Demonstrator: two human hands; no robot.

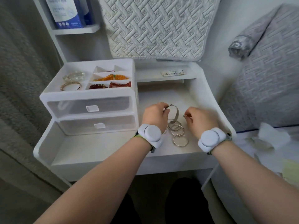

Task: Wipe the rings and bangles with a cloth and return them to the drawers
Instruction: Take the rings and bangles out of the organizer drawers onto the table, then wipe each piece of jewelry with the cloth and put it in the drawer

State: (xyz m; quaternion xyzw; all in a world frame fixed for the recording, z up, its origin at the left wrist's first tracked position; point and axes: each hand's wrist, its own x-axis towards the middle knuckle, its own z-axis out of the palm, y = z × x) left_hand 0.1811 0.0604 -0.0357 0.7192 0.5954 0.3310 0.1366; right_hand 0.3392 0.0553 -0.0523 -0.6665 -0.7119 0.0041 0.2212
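My left hand [155,113] grips a wide silver bangle [175,111] and holds it upright above the white tabletop. To its right, my right hand [199,118] pinches a small ring [185,116] between fingertips. Below the two hands, several thin silver bangles [178,132] lie overlapping on the table. At the left stands a white drawer unit [90,101] whose two translucent drawers are closed. Its open top tray holds bead bracelets [111,77] and two more bangles [71,86]. A crumpled white cloth [173,73] lies on the raised back shelf.
The white table has a raised rim [215,102] around it. A quilted cushion [155,26] leans behind it. A bed with grey quilted bedding [265,88] and white tissues [271,138] lies to the right. A blue pack [68,12] stands on a shelf at upper left.
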